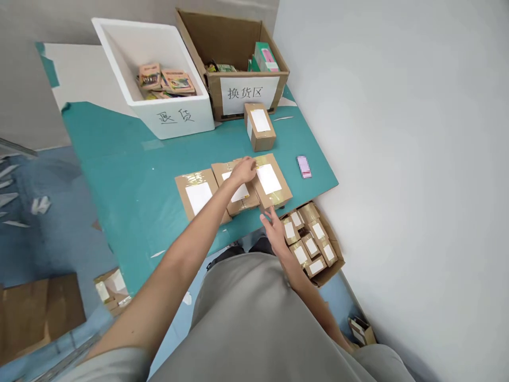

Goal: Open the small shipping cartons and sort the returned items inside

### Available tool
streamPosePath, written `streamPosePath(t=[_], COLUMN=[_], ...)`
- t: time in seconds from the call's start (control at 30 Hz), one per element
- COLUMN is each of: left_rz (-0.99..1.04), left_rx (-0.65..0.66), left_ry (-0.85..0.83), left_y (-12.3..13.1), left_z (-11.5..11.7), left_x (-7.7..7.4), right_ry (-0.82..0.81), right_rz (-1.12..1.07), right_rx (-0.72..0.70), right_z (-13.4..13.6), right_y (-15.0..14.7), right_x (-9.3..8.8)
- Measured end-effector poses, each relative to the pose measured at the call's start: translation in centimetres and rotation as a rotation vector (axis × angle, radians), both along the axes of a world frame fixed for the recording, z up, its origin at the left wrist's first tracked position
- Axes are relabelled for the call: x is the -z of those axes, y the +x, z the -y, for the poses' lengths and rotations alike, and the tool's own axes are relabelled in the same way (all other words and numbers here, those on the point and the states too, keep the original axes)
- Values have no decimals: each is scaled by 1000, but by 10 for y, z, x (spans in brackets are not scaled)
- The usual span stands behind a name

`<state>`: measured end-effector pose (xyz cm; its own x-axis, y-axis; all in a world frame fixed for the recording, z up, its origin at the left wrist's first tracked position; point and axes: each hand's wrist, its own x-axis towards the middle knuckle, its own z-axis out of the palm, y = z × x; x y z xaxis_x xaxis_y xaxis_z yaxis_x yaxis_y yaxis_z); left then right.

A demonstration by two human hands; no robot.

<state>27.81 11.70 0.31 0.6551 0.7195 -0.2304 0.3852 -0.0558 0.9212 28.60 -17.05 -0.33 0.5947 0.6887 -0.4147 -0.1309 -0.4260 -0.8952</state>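
Note:
Three taped cardboard boxes with blank-looking white labels lie side by side on the green tabletop: a left box (181, 185), a middle box (249, 200) and a right box (283, 178). My left hand (244, 171) reaches over the middle box, its fingers bent against the left edge of the right box; the fingertips are partly hidden. At the near edge of that right box is my right hand (273, 231), fingers apart and thumb out, the fingertips at or just under the edge. A smaller labelled carton (263, 142) stands behind them.
On the green table (119, 175), a white foam bin (183, 119) holds small printed packs, and a large cardboard box (214, 90) holds mixed goods. A phone-like item (304, 166) lies near the wall (397, 159). Below the table, an open carton (336, 265) contains several small labelled boxes.

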Motion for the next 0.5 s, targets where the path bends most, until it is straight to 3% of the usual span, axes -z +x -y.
streamPosePath(t=[0.13, 0.27, 0.4, 0.5], left_rz=[11, 66, 138, -106], left_rx=[-90, -160, -347, -578], left_ry=[-102, -110, -21, 132], left_y=[-11, -42, -124, -200], left_z=[-14, -13, 12, 49], left_x=[6, 5, 4, 8], right_ry=[16, -66, -109, -238], right_rz=[-52, -115, 51, 320], right_rx=[-39, -206, -239, -134], right_z=[-21, -30, -30, -32], right_y=[-9, -1, 47, 96], right_x=[8, 17, 14, 16])
